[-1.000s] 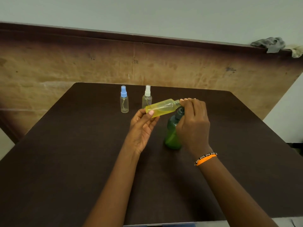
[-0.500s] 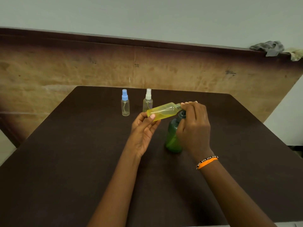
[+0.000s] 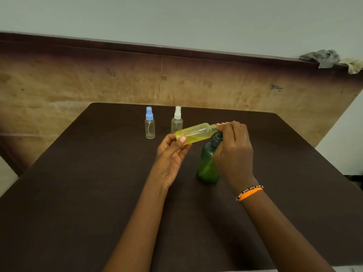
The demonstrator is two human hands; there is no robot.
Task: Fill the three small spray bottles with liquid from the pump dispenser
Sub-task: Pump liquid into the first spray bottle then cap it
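My left hand [image 3: 172,154] grips the base of a small yellow-tinted spray bottle [image 3: 194,132], tilted almost level above the table. Its threaded neck shows at the right end, where my right hand [image 3: 233,152] pinches the spray cap; the cap itself is hidden under the fingers. Just below stands the green pump dispenser [image 3: 208,165], upright, its dark pump head partly covered by my right hand. Two clear spray bottles stand upright farther back: one with a blue cap [image 3: 149,123] and one with a white cap [image 3: 177,120].
The dark brown table [image 3: 78,193] runs to a far edge close behind the two bottles, with a worn brown board behind it. Crumpled rags [image 3: 322,57] lie on the ledge at the upper right. An orange wristband sits on my right wrist.
The bottle's threaded neck now shows bare beside my right fingers, where they covered it before. Both hands and the bottle stay in nearly the same place.
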